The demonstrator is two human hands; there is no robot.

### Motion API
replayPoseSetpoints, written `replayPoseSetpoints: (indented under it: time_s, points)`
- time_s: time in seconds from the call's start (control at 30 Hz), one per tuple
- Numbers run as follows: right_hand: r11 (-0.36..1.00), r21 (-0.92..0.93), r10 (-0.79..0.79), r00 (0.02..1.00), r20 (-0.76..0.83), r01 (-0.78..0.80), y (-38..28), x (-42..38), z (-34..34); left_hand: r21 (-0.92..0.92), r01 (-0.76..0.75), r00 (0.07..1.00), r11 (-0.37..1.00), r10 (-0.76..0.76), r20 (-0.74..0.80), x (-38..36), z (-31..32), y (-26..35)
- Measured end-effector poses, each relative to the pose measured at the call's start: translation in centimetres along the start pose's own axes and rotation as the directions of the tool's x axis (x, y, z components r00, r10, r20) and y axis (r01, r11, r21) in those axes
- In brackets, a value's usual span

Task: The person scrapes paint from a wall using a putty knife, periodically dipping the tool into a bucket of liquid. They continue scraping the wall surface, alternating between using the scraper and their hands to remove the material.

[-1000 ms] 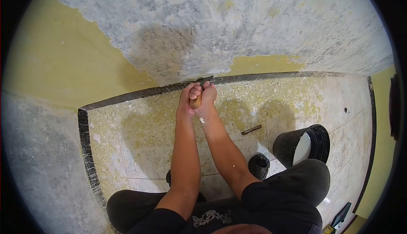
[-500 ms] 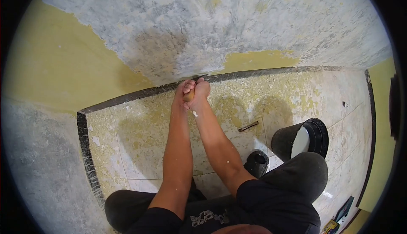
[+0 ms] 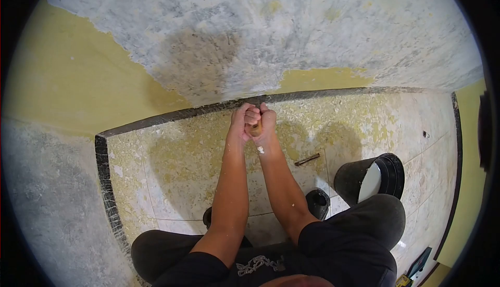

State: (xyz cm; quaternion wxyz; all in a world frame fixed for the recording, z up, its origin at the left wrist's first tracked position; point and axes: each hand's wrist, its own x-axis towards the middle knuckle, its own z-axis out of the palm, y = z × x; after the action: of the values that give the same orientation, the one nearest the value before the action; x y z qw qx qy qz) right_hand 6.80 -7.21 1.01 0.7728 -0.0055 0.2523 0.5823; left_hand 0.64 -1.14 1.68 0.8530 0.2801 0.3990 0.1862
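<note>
Both hands are closed together round a scraper with a wooden handle (image 3: 255, 130), low down in front of the wall. My left hand (image 3: 241, 122) wraps the handle from the left, and my right hand (image 3: 267, 120) grips it from the right. The handle's butt points toward me. Past the fingers, a dark blade lies against the black skirting (image 3: 208, 109) at the wall's foot; its edge is hard to make out. Above it the wall (image 3: 208, 68) is scraped to grey-white, with a yellow paint strip (image 3: 323, 79) left low down. A pale flake sticks to my right wrist.
Yellow paint flakes (image 3: 192, 157) cover the tiled floor. A short dark tool (image 3: 307, 159) lies right of my arms. Beyond it stands a black bucket (image 3: 354, 177) with whitish contents, near my right knee. A dark shoe (image 3: 317, 202) shows beside it. Tools (image 3: 419, 262) lie at lower right.
Both hands, still gripping the scraper, have shifted right along the foot of the wall and slightly toward me. The view has moved a little too.
</note>
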Motion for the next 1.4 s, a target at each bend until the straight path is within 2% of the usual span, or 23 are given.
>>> replayPoseSetpoints:
  time_s: [0.17,0.27,0.3,0.33,0.37,0.43,0.47,0.5,0.57,0.6,0.63,0.7,0.73,0.83,0.87,0.97,1.1,1.17,1.27,1.33,1.4]
  points:
    - [1.0,0.022,0.01,1.0,0.017,-0.01,-0.4,-0.5,1.0,0.038,-0.068,0.998,0.997,0.067,0.022,-0.9,1.2,0.1]
    - [0.999,-0.047,0.0,1.0,0.011,0.0,-0.4,0.1,1.0,0.021,-0.036,0.999,0.999,0.036,0.009,0.0,0.6,0.5]
    - [1.0,-0.008,0.022,0.998,0.057,-0.021,-0.4,0.6,1.4,0.014,-0.025,1.0,1.0,0.025,0.016,0.4,0.5,0.6]
    - [0.999,0.028,0.043,0.994,0.104,-0.046,-0.2,0.4,1.5,-0.07,-0.075,0.996,0.995,0.078,0.045,0.6,0.7,0.4]
    - [0.999,0.02,0.046,0.994,0.1,-0.048,-0.2,0.0,1.2,-0.079,-0.077,0.996,0.994,0.08,0.044,0.1,0.6,-0.1]
    - [0.99,0.093,0.097,0.988,0.124,-0.109,-0.7,-0.1,1.1,-0.005,-0.15,0.988,0.989,0.15,0.045,-0.9,1.4,-0.1]
    - [0.994,0.059,0.081,0.991,0.107,-0.087,-0.9,-0.3,0.9,-0.102,-0.093,0.995,0.99,0.097,0.035,-0.3,1.3,-0.6]
    - [0.994,0.054,0.086,0.99,0.116,-0.093,-1.0,0.0,1.4,-0.102,-0.103,0.993,0.989,0.108,0.038,0.1,1.5,0.0]
    - [0.998,0.031,0.047,0.992,0.118,-0.051,-1.0,0.1,1.3,0.034,-0.125,0.99,0.992,0.123,0.064,0.3,1.1,0.1]
    - [0.995,0.044,0.087,0.987,0.136,-0.094,-1.1,0.2,1.6,0.028,-0.118,0.991,0.993,0.116,0.059,0.6,0.9,0.0]
    - [0.995,0.044,0.081,0.989,0.124,-0.087,-1.1,0.3,1.5,-0.018,-0.096,0.994,0.995,0.097,0.05,0.8,0.8,-0.1]
    - [0.995,0.099,0.022,1.0,0.004,-0.022,-1.2,1.2,1.5,-0.108,-0.073,0.996,0.991,0.078,0.046,1.5,0.9,-0.2]
    - [0.995,0.096,0.023,0.999,-0.022,-0.021,-1.6,1.4,1.0,-0.114,-0.062,0.993,0.992,0.073,0.089,1.6,0.8,-0.8]
    - [1.0,0.006,0.013,0.999,0.049,-0.013,-1.5,-0.2,0.3,-0.008,-0.077,0.996,0.997,0.077,0.054,0.8,0.4,-1.8]
    - [0.998,-0.042,0.056,0.996,0.076,-0.053,-1.6,-0.9,0.5,-0.075,-0.094,0.995,0.993,0.096,0.017,1.2,0.7,-2.2]
    - [0.999,0.01,0.039,0.997,0.068,-0.04,-1.2,-1.2,1.8,-0.004,-0.126,0.989,0.992,0.126,0.076,0.0,1.5,-0.8]
    - [0.999,-0.003,0.047,0.992,0.114,-0.047,-0.9,-1.0,1.4,-0.1,-0.13,0.991,0.986,0.132,0.01,-0.2,1.8,-0.9]
    - [1.0,-0.011,0.015,0.997,0.082,-0.015,-1.0,-0.8,1.4,-0.086,-0.122,0.991,0.989,0.126,0.039,0.0,1.6,-1.2]
    - [0.993,0.0,0.114,0.988,0.107,-0.114,-2.0,-1.3,1.1,-0.06,-0.157,0.984,0.986,0.161,0.073,-0.5,1.9,-1.4]
    - [0.991,-0.009,0.134,0.981,0.138,-0.134,-2.2,-1.4,2.1,-0.043,-0.216,0.971,0.975,0.22,0.098,-0.8,2.4,-0.9]
    - [0.994,0.028,0.104,0.984,0.145,-0.109,-1.7,-1.1,2.0,-0.073,-0.19,0.979,0.979,0.195,0.066,-1.0,2.1,-0.5]
